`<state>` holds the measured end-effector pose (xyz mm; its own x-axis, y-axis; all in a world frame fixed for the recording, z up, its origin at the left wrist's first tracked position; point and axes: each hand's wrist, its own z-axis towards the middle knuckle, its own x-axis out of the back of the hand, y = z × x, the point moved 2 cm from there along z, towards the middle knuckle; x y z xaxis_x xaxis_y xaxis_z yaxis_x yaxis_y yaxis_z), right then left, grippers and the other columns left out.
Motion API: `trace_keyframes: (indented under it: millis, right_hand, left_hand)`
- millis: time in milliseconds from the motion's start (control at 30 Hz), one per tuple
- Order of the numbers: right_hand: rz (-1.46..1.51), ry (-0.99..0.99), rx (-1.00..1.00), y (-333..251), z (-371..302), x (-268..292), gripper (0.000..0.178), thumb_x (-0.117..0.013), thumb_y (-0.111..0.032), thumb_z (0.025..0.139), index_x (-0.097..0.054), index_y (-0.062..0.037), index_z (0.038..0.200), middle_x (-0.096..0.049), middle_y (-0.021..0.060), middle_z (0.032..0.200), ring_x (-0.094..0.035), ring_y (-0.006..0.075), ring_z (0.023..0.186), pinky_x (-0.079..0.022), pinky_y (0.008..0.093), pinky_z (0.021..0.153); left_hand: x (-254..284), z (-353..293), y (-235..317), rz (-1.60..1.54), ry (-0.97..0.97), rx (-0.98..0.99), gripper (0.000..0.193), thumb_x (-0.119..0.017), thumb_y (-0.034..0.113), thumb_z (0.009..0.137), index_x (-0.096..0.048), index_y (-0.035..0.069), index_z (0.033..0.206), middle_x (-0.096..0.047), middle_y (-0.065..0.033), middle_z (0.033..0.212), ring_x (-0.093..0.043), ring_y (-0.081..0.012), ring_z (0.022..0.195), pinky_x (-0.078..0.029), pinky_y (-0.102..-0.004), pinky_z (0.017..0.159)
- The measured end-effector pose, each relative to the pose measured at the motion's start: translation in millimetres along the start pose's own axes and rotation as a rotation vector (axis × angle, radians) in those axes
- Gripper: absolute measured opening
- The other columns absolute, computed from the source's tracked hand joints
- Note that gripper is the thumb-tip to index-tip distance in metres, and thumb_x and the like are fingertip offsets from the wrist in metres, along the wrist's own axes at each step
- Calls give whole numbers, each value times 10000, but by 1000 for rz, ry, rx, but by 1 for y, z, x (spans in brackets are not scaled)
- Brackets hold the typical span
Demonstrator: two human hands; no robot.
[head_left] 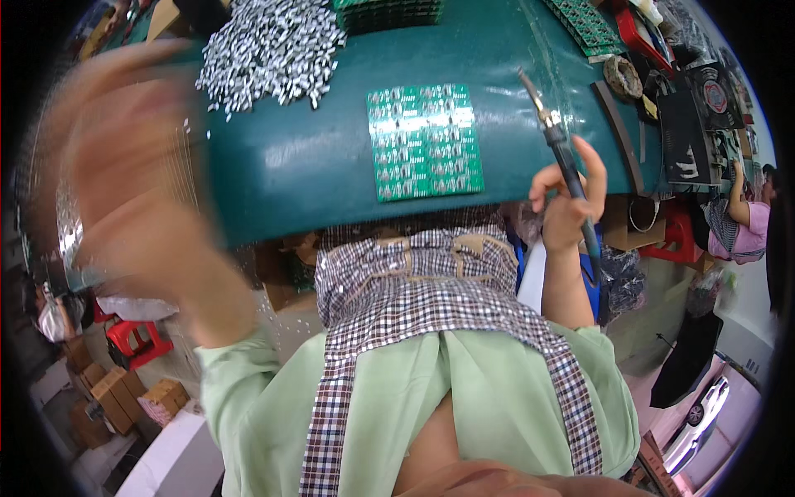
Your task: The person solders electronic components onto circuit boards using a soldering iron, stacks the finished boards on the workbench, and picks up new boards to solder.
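Head, soldering iron [568,170] in right hand [564,211]

There is one soldering iron [566,157], one lone circuit panel [426,157] at upper centre, and one silver-parts heap [269,54] at upper left.

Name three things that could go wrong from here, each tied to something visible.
The right hand holds a soldering iron with its metal tip bare; if hot, a slip might scorch the green work surface.

The circuit board panel lies near that surface's front edge, so a bump could push it off.

The small metallic pieces sit in a loose heap; a careless sweep of the left hand, blurred here, might scatter them.
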<state>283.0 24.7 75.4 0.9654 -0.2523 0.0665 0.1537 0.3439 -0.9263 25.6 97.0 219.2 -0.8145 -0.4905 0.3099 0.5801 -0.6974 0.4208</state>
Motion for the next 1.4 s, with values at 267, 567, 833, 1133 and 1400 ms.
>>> trace_keyframes:
  millis: [267, 567, 833, 1133, 1400]
  right_hand:
    - [-97, 10, -99, 19, 20, 7, 319, -665, -184, 833, -610, 38, 1055, -612, 130, 974, -624, 174, 825, -493, 254, 679]
    - [-387, -63, -54, 28, 45, -6, 152, -657, -42, 774, -659, 40, 901, -658, 155, 778, -645, 241, 671, -499, 291, 609]
    - [-424, -137, -50, 31, 52, -9, 145, -662, -18, 762, -664, 36, 897, -659, 156, 766, -653, 244, 667, -507, 296, 595]
    - [-425, -149, -67, 36, 53, -13, 156, -684, -15, 752, -673, 33, 901, -661, 149, 773, -655, 236, 667, -510, 295, 592]
    - [-429, -156, -42, 37, 51, -14, 165, -685, -9, 742, -674, 34, 901, -663, 145, 769, -654, 233, 657, -510, 292, 584]
  left_hand:
    - [-118, -111, -61, 144, -663, 413, 77, -644, 72, 810, -620, 45, 878, -622, -104, 792, -614, -245, 699, -463, -345, 613]
    - [-142, -109, -63, 198, -746, 431, 77, -675, 92, 775, -610, 91, 815, -566, -38, 763, -598, -235, 669, -463, -351, 540]
    - [-148, -114, -66, 91, -712, 528, 103, -681, 31, 753, -622, 68, 829, -657, -28, 864, -638, -194, 713, -485, -295, 604]
    - [-150, -115, -66, 91, -703, 527, 106, -682, 24, 750, -619, 55, 829, -677, -37, 900, -665, -204, 772, -508, -292, 647]
    - [-150, -116, -65, 90, -705, 522, 105, -681, 23, 748, -615, 57, 822, -668, -37, 897, -656, -218, 754, -503, -303, 629]
